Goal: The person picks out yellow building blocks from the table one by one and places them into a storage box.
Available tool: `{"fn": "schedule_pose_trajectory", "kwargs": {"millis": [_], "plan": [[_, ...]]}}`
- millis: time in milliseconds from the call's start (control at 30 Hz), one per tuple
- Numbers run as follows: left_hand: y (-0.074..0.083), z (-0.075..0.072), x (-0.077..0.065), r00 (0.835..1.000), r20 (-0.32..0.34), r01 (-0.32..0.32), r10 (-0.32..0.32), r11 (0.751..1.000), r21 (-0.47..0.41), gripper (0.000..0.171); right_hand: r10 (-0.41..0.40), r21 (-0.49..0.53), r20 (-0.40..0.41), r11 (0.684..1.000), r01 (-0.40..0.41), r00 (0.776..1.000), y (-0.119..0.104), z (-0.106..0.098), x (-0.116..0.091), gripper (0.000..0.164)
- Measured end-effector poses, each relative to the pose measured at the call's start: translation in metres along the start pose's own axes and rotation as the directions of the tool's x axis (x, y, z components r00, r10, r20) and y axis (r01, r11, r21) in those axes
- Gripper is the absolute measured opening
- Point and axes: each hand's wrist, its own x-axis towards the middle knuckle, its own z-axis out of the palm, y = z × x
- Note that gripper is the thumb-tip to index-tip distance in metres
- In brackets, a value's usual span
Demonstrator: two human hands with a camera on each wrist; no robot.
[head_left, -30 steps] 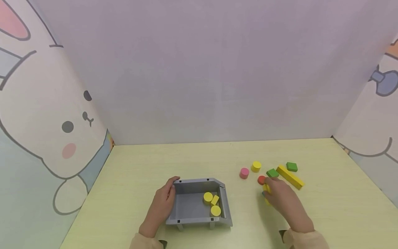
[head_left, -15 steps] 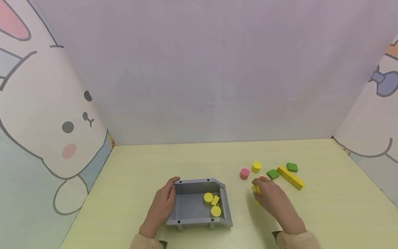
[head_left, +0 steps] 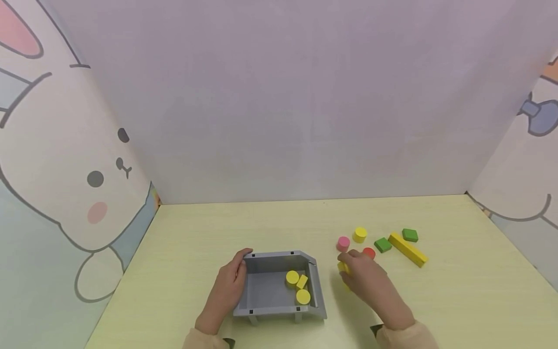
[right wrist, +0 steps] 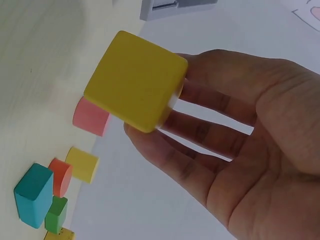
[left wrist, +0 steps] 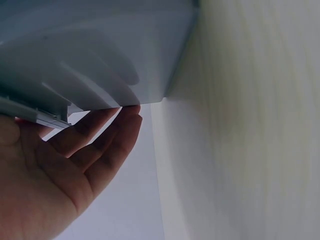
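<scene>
Left hand [head_left: 227, 286] found at the left end of the grey bin [head_left: 270, 310], thumb and fingers bent about its rim; the left wrist view shows the fingertips against the outside of the wall. Right hand [head_left: 369, 278] observed partly closed, thumb and fingers pinching a yellow block [right wrist: 137, 82] that is held above the tabletop [head_left: 270, 223], to the right of the bin and apart from it. The held block presents a smooth, square face with rounded edges. Bin stands upright on the tabletop; contents are two yellow discs [head_left: 302, 297] and a small yellow piece [head_left: 302, 281] between them, all toward the right end. Loose items beyond the right hand: a pink cylinder [head_left: 343, 244], a yellow cylinder [head_left: 360, 235] just beside it, and a red cylinder [head_left: 368, 253] partly covered by the hand. Further right, a long yellow bar [head_left: 408, 249] lies at a slant between two green blocks [head_left: 382, 245]. The right wrist view also records a teal block [right wrist: 34, 196] near the red cylinder. Cartoon figures [head_left: 65, 169] are noted on both side walls; beige sleeves [head_left: 407, 337] cover the forearms.
</scene>
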Motion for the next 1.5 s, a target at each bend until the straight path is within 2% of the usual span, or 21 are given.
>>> {"fn": "schedule_pose_trajectory", "kwargs": {"millis": [200, 567, 767, 1133, 1400, 1500], "plan": [[0.0, 0.0, 0.0, 1.0, 0.001, 0.002, -0.002, 1.0, 0.002, 0.035, -0.015, 0.013, 0.001, 1.0, 0.015, 1.0, -0.012, 0.001, 0.002, 0.029], [0.0, 0.0, -0.001, 1.0, -0.006, -0.006, 0.006, 1.0, 0.0, 0.034, -0.062, -0.026, -0.029, 0.998, 0.061, 0.998, -0.032, 0.002, 0.004, 0.03], [0.0, 0.0, -0.001, 1.0, -0.008, -0.003, 0.003, 1.0, 0.006, 0.034, -0.072, -0.011, -0.014, 0.997, 0.072, 0.997, -0.039, 0.001, 0.006, 0.029], [0.0, 0.0, 0.0, 1.0, -0.002, 0.002, -0.002, 1.0, 0.004, 0.034, -0.163, -0.008, -0.052, 0.987, 0.163, 0.985, -0.049, 0.003, 0.011, 0.029], [0.0, -0.001, -0.001, 0.999, -0.021, -0.036, 0.035, 0.999, -0.006, 0.033, -0.202, -0.008, -0.051, 0.979, 0.202, 0.978, -0.054, 0.007, 0.014, 0.028], [0.001, -0.001, -0.001, 0.999, -0.023, -0.032, 0.032, 0.999, -0.007, 0.034, -0.226, -0.012, -0.054, 0.974, 0.225, 0.973, -0.056, 0.008, 0.016, 0.027]]}}
